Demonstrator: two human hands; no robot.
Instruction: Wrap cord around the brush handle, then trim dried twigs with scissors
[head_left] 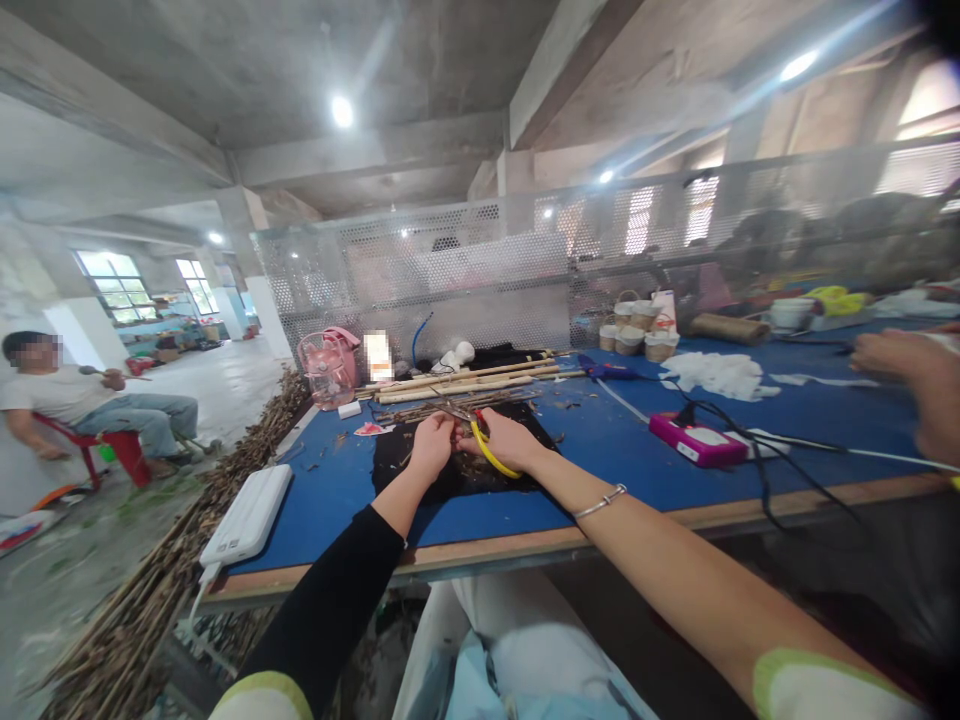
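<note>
The blue tabletop point(585, 420) carries a black cloth point(450, 482) near its front edge, thin twigs point(420, 411) along the cloth's far edge. Above the cloth, the left hand point(433, 446) curls, its hold unclear; the right hand point(507, 438) grips yellow-handled scissors point(489, 456).

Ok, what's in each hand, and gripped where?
Right hand: the yellow-handled scissors, by the handles. Left hand: fingertips pinched together near the scissors; can't tell what, if anything, they hold.
</note>
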